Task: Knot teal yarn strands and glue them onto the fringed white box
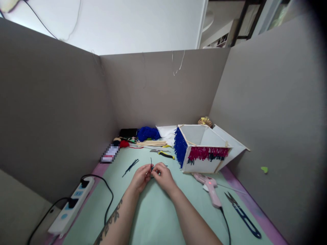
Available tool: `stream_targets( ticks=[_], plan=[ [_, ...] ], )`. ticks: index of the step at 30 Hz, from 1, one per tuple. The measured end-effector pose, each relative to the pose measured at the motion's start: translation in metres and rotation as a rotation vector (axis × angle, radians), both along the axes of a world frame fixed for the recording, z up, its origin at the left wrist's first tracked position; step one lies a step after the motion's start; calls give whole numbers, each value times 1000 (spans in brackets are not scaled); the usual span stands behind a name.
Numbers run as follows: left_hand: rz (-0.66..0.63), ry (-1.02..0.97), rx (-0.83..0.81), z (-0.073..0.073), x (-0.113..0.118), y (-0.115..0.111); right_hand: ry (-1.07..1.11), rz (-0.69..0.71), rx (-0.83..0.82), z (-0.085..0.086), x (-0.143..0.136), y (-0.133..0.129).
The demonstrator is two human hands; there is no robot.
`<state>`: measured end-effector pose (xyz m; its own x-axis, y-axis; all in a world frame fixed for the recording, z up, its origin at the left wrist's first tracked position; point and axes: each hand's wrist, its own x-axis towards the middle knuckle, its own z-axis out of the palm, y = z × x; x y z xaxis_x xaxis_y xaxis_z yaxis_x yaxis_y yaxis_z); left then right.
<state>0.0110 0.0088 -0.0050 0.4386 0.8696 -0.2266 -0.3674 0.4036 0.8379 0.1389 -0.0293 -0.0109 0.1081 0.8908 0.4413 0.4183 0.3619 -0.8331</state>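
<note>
Over the middle of the pale green table, my left hand (pixel 142 176) and my right hand (pixel 162 177) meet, fingertips pinched close together. Between them runs a dark strand of yarn (pixel 151 161), its end sticking up above the fingers; a short bit pokes out past the right hand. How the strand is looped is hidden by the fingers. Left of my hands lies a small bundle of dark yarn strands (pixel 131 166). To the right stands a white box-like house (pixel 204 166) with a blue yarn fringe (pixel 180 147) on one side and a crimson and dark fringe (pixel 204 154) along the front.
A pink glue gun (pixel 211 190) with a lit red light and thread snips (pixel 241 212) lie at right. Yellow-black pruning shears (pixel 165 154), wooden sticks (pixel 152 143) and blue yarn (pixel 148 133) are behind. A power strip (pixel 74 204) and phone (pixel 109 153) sit left. Grey panels enclose the table.
</note>
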Motion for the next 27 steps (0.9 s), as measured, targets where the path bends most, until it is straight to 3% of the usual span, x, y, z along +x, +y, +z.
stream_targets(
  ticks=[5, 12, 17, 23, 27],
  plan=[
    [-35, -22, -15, 1, -2, 0, -33, -4, -2, 0, 0, 0],
    [95, -31, -58, -5, -3, 8, 72, 61, 33, 8, 0, -5],
    [70, 173, 113, -7, 1, 5, 370, 203, -87, 9, -2, -6],
    [43, 360, 280, -4, 7, 0, 733, 94, -204, -3, 4, 7],
    [65, 410, 336, -3, 7, 0, 993, 122, -302, -4, 5, 9]
  ],
)
